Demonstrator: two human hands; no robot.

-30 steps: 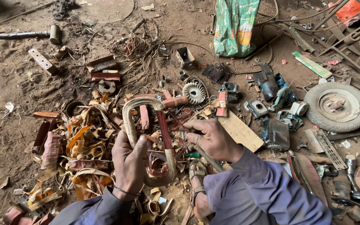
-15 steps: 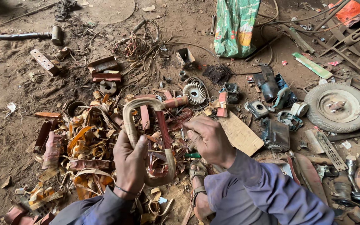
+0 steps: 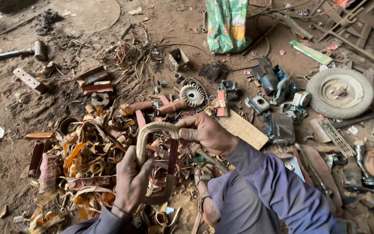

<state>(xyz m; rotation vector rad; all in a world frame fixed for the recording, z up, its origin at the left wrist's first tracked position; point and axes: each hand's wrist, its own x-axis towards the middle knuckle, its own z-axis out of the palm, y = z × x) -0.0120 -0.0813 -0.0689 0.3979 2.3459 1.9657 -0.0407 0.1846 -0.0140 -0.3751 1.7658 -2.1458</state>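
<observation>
Right arm: we record a long, loose blue-grey cloth sleeve (image 3: 273, 186), creased along its length and reaching to the wrist.
Right hand (image 3: 206, 132): bare, no glove, no ring that we can make out.
Left arm: we note a cuff of the same blue-grey cloth (image 3: 98, 221), only its end in view at the lower edge.
Left wrist: we log a thin dark band (image 3: 120, 210) just above the cuff.
Left hand (image 3: 130, 182): bare, ungloved.
Foot: we see a strapped sandal (image 3: 203, 190) below the right sleeve.
</observation>
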